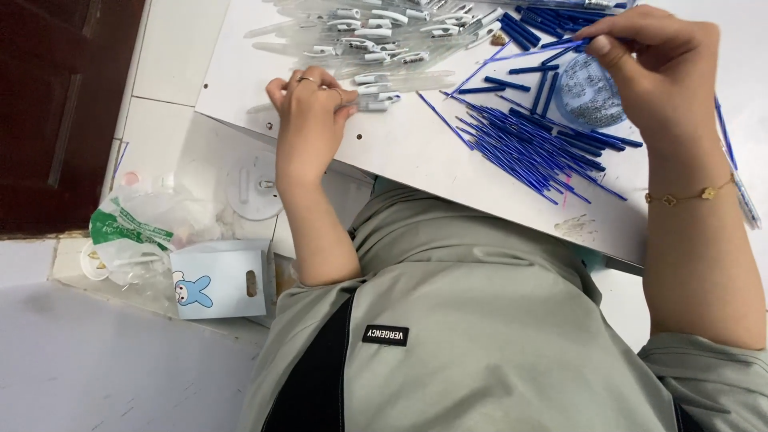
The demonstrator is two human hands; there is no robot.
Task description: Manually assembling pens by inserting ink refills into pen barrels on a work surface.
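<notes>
My left hand rests on the white board, its fingers closed on a clear pen barrel at the edge of a heap of clear pen barrels with white clips. My right hand hovers at the far right of the board, pinching a thin blue ink refill between thumb and fingers. Under that hand lies a round clear container of small parts. A spread of blue refills and blue caps covers the board's right half.
The board lies across my lap, over a grey garment. On the tiled floor to the left sit a white plastic bag with green print, a small white box with a blue rabbit picture and a white round disc. A dark wooden door stands at far left.
</notes>
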